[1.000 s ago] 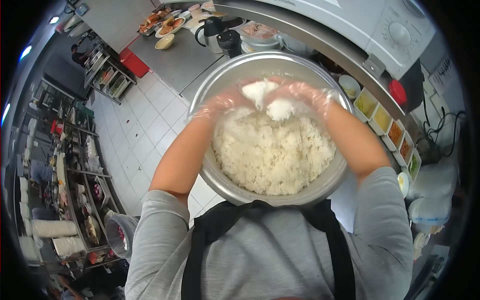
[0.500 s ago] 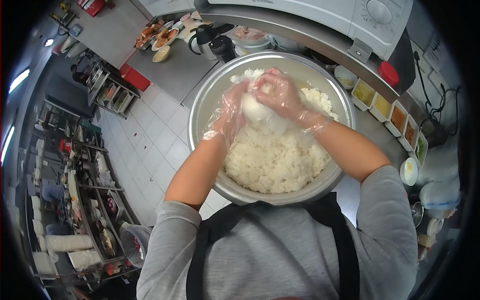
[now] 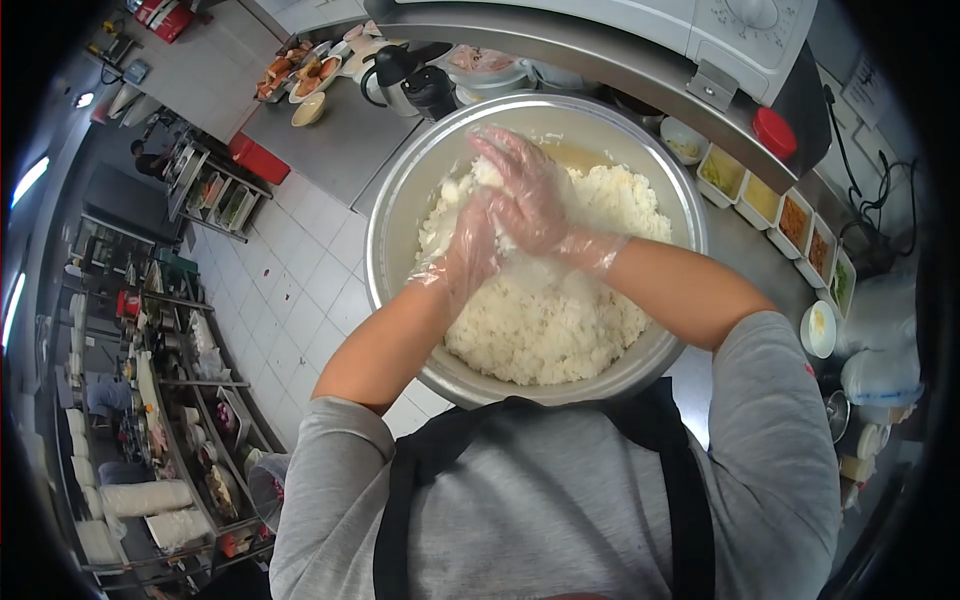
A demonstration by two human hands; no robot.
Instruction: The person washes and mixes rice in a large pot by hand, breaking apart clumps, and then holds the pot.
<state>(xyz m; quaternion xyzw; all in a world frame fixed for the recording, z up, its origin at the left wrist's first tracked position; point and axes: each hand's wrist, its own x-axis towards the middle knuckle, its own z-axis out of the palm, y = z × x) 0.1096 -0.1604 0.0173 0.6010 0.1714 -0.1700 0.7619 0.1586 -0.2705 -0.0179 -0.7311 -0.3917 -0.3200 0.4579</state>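
Cooked white rice (image 3: pixel 560 330) fills much of a large round metal bowl (image 3: pixel 692 225) in front of my body. Above the rice, my left hand (image 3: pixel 474 240) and my right hand (image 3: pixel 530 195) are cupped together, both in clear plastic gloves. White rice shows between them, and the clump they press is mostly hidden by the palms. My right hand lies across the top with its fingers pointing away from me. The left hand sits lower, at the left side of the clump, its fingers partly covered.
Small trays of toppings (image 3: pixel 793 222) line the counter at right, beside a red lid (image 3: pixel 774 132). Beyond the bowl stand a black-topped jug (image 3: pixel 392 75) and a yellow bowl (image 3: pixel 309 110). A white appliance (image 3: pixel 640 25) overhangs the far side. Shelving (image 3: pixel 215 440) runs along the left.
My right hand has turned and flattened over the rice clump, its fingers now stretched forward. The clump, plainly visible before, is now mostly covered. The view has shifted slightly.
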